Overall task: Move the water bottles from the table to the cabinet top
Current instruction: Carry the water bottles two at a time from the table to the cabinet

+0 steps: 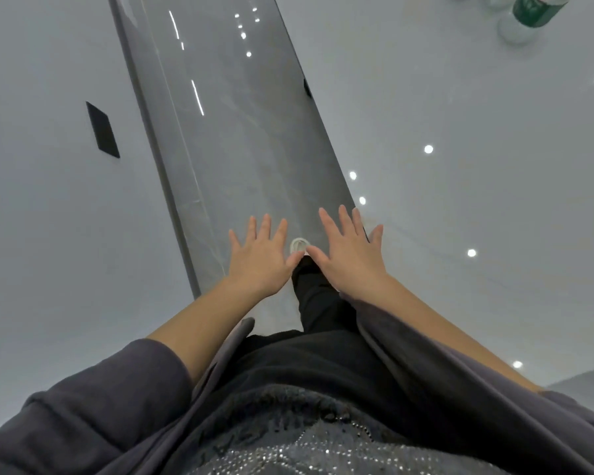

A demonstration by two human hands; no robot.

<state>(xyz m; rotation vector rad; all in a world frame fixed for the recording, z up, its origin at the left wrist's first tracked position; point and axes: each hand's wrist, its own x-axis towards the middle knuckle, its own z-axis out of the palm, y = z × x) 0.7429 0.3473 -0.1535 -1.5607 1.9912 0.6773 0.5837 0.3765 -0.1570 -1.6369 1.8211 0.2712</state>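
Both my hands are held out in front of me with fingers spread, holding nothing. My left hand (259, 253) and my right hand (348, 250) hover side by side above a strip of grey floor. A water bottle with a green label (528, 15) stands on the white surface (460, 114) at the top right corner, far from both hands and partly cut off by the frame edge. Other clear bottles beside it are barely visible at the top edge.
A glossy grey floor strip (227, 132) runs between a white surface on the left (48, 200) and the white one on the right. A black rectangular patch (102, 129) marks the left surface. My shoe tip (299, 245) shows between the hands.
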